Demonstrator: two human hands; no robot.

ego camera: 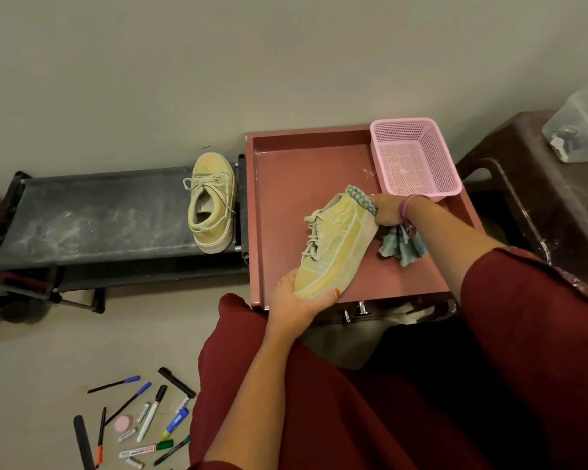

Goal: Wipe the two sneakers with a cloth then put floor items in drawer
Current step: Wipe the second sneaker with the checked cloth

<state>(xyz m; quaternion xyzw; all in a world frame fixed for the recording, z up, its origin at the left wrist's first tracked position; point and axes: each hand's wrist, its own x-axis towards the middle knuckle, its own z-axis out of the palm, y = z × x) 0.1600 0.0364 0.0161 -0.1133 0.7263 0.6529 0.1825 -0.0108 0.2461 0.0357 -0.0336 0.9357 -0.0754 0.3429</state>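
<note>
I hold a pale yellow sneaker (333,242) on its side above the open reddish drawer (286,171). My left hand (299,300) grips its toe end from below. My right hand (386,208) grips a blue-green checked cloth (399,245) against the sneaker's heel; part of the cloth hangs below the hand. The second yellow sneaker (211,201) stands upright on the right end of a low black shoe rack (95,215). Several pens, markers and small items (140,422) lie scattered on the floor at lower left.
An empty pink mesh basket (414,157) sits in the drawer's far right corner. A dark brown plastic stool (530,184) with a clear container (577,130) on it stands to the right. My red-clothed knees (353,418) fill the foreground. A plain wall lies behind.
</note>
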